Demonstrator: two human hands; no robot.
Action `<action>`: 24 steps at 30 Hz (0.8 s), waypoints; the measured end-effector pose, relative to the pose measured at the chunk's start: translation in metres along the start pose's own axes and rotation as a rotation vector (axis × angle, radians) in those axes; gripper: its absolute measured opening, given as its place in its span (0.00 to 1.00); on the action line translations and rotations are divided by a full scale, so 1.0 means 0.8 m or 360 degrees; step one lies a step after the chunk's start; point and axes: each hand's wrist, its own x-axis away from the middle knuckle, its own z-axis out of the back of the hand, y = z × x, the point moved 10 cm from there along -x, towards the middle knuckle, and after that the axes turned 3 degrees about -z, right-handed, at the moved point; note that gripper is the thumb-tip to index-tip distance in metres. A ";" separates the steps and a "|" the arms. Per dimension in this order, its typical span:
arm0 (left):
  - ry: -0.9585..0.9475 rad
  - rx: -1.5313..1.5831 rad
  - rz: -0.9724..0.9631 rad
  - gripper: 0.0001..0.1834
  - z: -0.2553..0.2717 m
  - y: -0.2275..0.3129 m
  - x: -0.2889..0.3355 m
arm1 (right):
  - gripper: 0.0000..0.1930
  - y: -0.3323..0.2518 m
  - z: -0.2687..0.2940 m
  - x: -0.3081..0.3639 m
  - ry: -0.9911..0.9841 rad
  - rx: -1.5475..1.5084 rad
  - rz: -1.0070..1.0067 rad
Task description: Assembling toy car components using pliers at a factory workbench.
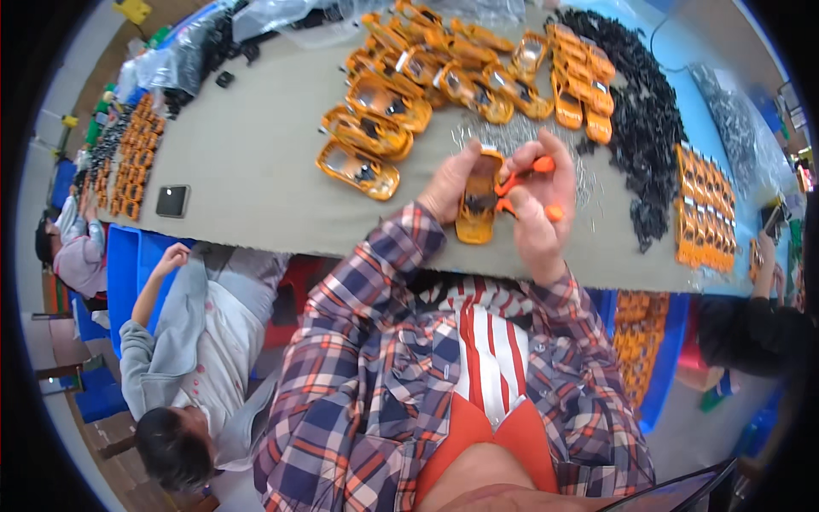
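My left grip [450, 185] is closed on the side of a yellow-orange, car-shaped plastic shell [474, 231], held above the near part of the dull grey-green surface [264, 154]. My right grip [539, 209] holds a pair of orange-handled pliers [514, 182], their dark head at the shell. Beyond lie thin silver metal pins [510, 135]; farther, similar orange car-shaped shells [388, 102] are heaped, small black plastic pieces [630, 98] to their right.

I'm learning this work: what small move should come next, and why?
Perhaps squeeze the orange-handled tool gently: its handles stand apart in the right hand, and its tip is at the yellow toy car, which the left hand steadies.
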 end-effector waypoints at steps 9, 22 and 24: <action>0.0122 0.0273 -0.0197 0.31 -0.006 0.071 0.021 | 0.32 -0.137 0.034 -0.005 0.0159 0.0286 0.0436; 0.0776 -0.0003 -0.1208 0.15 0.120 0.407 -0.117 | 0.31 -0.108 0.120 0.060 0.0593 0.0314 -0.0064; 0.0794 -0.0106 -0.1251 0.15 0.110 0.386 -0.146 | 0.31 -0.106 0.128 0.055 0.0618 0.0315 -0.0069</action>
